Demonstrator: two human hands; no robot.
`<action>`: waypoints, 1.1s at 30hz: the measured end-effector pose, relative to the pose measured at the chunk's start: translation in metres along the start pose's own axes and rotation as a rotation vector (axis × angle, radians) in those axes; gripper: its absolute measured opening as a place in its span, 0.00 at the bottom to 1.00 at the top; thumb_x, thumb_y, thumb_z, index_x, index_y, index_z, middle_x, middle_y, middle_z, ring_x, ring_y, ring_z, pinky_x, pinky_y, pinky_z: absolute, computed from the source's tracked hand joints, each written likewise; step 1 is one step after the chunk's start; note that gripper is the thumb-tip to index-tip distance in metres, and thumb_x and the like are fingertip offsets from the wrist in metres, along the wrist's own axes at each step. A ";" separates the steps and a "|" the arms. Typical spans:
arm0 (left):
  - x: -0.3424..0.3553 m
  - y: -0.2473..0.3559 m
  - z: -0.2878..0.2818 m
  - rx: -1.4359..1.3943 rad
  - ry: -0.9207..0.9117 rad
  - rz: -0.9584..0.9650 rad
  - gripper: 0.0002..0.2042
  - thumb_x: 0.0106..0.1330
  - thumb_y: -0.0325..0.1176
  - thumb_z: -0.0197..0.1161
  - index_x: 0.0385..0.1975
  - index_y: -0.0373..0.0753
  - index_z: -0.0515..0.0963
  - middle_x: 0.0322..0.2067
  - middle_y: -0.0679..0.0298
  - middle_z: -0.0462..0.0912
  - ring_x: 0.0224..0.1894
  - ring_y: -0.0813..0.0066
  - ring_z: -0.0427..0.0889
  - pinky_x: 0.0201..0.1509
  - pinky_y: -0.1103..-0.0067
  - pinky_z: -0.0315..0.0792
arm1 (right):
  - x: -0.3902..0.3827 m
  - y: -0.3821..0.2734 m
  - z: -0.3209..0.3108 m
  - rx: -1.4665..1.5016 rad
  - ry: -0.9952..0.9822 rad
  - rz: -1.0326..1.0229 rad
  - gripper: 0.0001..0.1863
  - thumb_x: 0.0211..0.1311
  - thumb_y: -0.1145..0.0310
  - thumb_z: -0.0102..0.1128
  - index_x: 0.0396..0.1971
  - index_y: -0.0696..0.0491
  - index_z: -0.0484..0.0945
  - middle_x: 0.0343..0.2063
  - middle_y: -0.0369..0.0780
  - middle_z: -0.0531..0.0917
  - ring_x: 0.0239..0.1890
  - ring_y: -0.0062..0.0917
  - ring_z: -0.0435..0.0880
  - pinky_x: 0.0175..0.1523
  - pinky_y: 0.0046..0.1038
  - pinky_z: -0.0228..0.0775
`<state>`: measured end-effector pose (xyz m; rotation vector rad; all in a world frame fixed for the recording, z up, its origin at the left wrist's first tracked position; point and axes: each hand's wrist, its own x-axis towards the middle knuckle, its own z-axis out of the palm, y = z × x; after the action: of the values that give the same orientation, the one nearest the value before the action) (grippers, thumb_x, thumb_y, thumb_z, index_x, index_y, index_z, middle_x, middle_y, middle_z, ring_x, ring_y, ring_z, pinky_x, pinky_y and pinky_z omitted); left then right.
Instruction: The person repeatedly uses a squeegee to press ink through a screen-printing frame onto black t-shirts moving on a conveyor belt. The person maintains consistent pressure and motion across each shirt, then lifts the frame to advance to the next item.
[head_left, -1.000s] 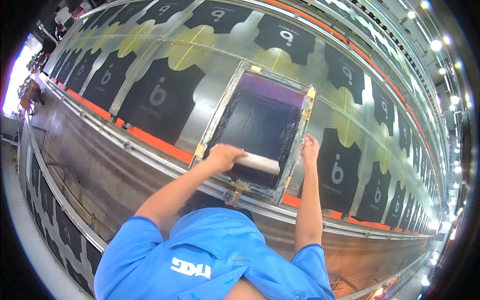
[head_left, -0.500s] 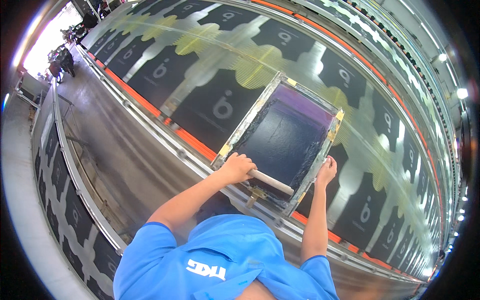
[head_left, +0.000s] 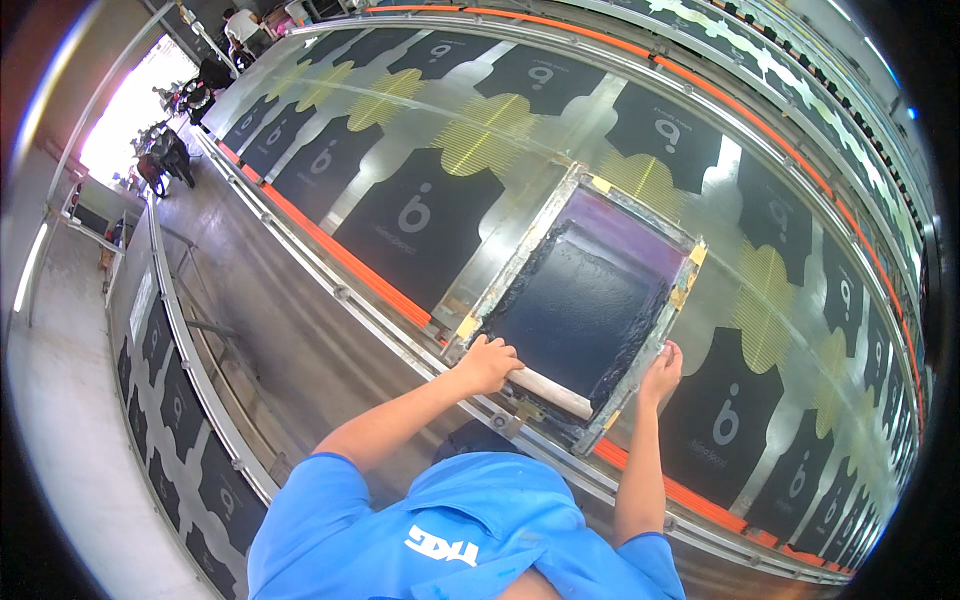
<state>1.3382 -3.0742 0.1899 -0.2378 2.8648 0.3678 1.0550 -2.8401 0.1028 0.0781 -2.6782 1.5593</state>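
1. A printing frame lies flat on the long worktop.
2. Shirts lie in rows on the worktop, left, right and behind the frame.
3. A squeegee lies across the frame's near edge.
4. The left hand rests on the squeegee's left end; the right hand is at the frame's right corner.

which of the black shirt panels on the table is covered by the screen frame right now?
The one under the screen frame, between the left hand and right hand. Its neighbours, like the black panel to its left and the one to its right, lie uncovered, their light prints showing.
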 end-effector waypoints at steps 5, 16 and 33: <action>0.006 0.004 -0.010 0.073 0.060 0.052 0.19 0.52 0.31 0.68 0.46 0.55 0.84 0.45 0.72 0.79 0.53 0.68 0.74 0.54 0.62 0.66 | -0.002 -0.007 0.004 -0.049 0.037 -0.010 0.15 0.73 0.60 0.52 0.47 0.53 0.81 0.41 0.45 0.87 0.44 0.39 0.85 0.51 0.37 0.73; 0.172 0.004 -0.109 0.027 0.401 0.616 0.17 0.48 0.22 0.66 0.35 0.55 0.89 0.53 0.64 0.76 0.65 0.64 0.69 0.79 0.59 0.47 | -0.002 -0.024 0.004 -0.018 0.034 0.085 0.20 0.74 0.53 0.49 0.49 0.53 0.80 0.40 0.49 0.86 0.44 0.44 0.86 0.50 0.39 0.74; 0.255 0.042 -0.061 0.272 0.059 0.877 0.09 0.52 0.31 0.68 0.30 0.58 0.88 0.42 0.69 0.79 0.56 0.67 0.73 0.72 0.57 0.55 | -0.002 -0.016 -0.005 0.006 -0.013 0.169 0.21 0.73 0.53 0.52 0.51 0.54 0.82 0.42 0.48 0.85 0.43 0.40 0.84 0.51 0.34 0.73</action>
<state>1.0731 -3.0833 0.1903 1.0880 2.8637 0.1011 1.0580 -2.8434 0.1188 -0.1419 -2.7541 1.6155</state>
